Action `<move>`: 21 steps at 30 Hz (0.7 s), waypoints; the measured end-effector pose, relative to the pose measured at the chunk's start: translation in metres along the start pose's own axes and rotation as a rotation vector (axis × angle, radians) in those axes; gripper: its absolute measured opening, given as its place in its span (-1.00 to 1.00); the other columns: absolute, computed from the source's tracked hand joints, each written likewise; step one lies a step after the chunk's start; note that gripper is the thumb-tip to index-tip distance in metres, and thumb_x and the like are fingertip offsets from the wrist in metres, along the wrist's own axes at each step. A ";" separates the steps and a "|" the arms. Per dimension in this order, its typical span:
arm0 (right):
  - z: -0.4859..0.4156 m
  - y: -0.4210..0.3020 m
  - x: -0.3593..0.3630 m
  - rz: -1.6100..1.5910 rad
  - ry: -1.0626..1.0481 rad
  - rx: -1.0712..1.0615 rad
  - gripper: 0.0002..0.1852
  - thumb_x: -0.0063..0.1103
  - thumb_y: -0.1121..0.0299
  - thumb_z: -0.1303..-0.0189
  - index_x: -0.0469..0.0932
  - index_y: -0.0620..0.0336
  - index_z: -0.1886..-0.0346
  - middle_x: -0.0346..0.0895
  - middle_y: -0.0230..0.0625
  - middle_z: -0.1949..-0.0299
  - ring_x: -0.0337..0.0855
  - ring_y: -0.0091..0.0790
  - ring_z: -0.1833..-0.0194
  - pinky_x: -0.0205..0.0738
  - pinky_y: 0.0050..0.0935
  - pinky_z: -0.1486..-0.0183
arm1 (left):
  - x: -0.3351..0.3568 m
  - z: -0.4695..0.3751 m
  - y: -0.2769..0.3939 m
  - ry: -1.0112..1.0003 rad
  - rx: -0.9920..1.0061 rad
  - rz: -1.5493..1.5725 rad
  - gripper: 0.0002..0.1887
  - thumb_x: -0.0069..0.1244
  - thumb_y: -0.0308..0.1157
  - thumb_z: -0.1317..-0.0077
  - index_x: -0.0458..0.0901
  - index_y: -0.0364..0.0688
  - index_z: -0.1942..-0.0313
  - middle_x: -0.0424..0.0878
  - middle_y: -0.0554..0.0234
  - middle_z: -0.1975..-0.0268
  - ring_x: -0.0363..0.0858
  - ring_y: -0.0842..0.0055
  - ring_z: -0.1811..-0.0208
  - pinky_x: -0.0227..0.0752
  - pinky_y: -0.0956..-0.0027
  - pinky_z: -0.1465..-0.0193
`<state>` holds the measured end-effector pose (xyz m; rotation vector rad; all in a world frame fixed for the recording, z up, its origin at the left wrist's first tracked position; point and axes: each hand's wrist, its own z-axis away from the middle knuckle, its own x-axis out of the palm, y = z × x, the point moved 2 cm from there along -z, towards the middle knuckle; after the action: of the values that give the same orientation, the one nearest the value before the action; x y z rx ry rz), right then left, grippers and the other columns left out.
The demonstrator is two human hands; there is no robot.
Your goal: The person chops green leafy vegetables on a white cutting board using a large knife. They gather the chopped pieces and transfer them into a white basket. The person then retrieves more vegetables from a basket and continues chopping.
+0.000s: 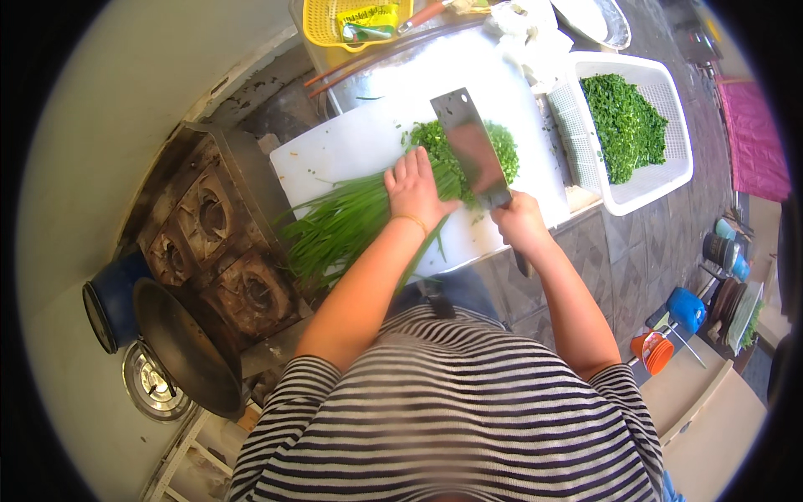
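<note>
A white plastic cutting board lies before me, with a bunch of long garlic chives across its left part. My left hand presses down on the bunch near its cut end, palm down, thumb spread to the right. In my right hand is the handle of a Chinese cleaver. Its broad blade stands just right of my left hand, over the chopped chives, and hides part of that pile. Where the edge meets the chives cannot be seen.
Right of the board stands a white plastic basket holding chopped greens. A grimy gas stove and a wok are at left. Behind the board are long wooden chopsticks and a yellow basket.
</note>
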<state>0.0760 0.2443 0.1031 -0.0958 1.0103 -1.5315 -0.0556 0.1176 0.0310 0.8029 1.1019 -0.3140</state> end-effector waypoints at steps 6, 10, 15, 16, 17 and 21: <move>0.012 0.013 -0.008 0.099 -0.059 -0.032 -0.72 0.04 0.52 -0.05 0.58 0.35 0.14 0.57 0.04 0.36 0.60 -0.04 0.32 0.47 -0.20 0.21 | -0.012 0.014 -0.011 -0.142 -0.017 -0.123 0.36 0.28 0.34 0.17 -0.04 -0.32 -0.46 0.08 -0.03 -0.49 -0.04 0.08 -0.53 -0.38 -0.12 -0.53; 0.004 0.011 -0.005 0.210 -0.063 -0.107 -0.66 0.01 0.51 -0.03 0.60 0.36 0.10 0.61 0.23 0.26 0.65 0.17 0.15 0.49 -0.09 0.03 | -0.006 0.025 -0.005 -0.091 -0.048 -0.124 0.36 0.25 0.37 0.15 -0.05 -0.34 -0.46 0.04 -0.07 -0.51 -0.10 0.07 -0.55 -0.40 -0.15 -0.53; 0.001 0.009 -0.013 0.211 0.029 -0.042 -0.68 -0.02 0.50 -0.04 0.60 0.35 0.12 0.61 0.22 0.25 0.63 0.20 0.14 0.49 -0.03 0.01 | -0.010 0.020 -0.013 -0.064 -0.023 -0.073 0.33 0.24 0.37 0.13 -0.02 -0.37 -0.45 0.08 -0.11 -0.50 -0.10 0.09 -0.56 -0.41 -0.18 -0.52; 0.001 0.009 -0.012 0.245 0.049 -0.033 -0.68 -0.02 0.50 -0.05 0.61 0.34 0.13 0.61 0.21 0.25 0.63 0.21 0.14 0.49 -0.02 0.00 | -0.012 0.019 -0.014 -0.057 -0.024 -0.070 0.33 0.24 0.37 0.12 -0.01 -0.37 -0.45 0.08 -0.12 -0.49 -0.09 0.10 -0.56 -0.41 -0.19 -0.52; 0.001 0.007 -0.012 0.304 0.057 -0.069 -0.70 -0.02 0.49 -0.05 0.61 0.34 0.15 0.62 0.21 0.25 0.63 0.20 0.14 0.49 -0.02 0.00 | -0.013 0.018 -0.015 -0.048 -0.026 -0.066 0.32 0.24 0.37 0.12 0.00 -0.37 -0.45 0.09 -0.12 -0.49 -0.08 0.10 -0.56 -0.41 -0.19 -0.52; 0.005 0.002 0.008 0.535 0.028 -0.144 -0.78 -0.02 0.47 -0.06 0.59 0.31 0.26 0.62 0.17 0.30 0.64 0.18 0.16 0.50 0.01 0.01 | -0.020 0.011 -0.019 -0.030 -0.011 -0.049 0.32 0.24 0.37 0.13 0.03 -0.39 -0.44 0.09 -0.11 -0.49 -0.08 0.12 -0.56 -0.39 -0.19 -0.52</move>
<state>0.0784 0.2356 0.1014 0.0912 1.0642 -0.9756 -0.0686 0.0933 0.0434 0.7600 1.0950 -0.3594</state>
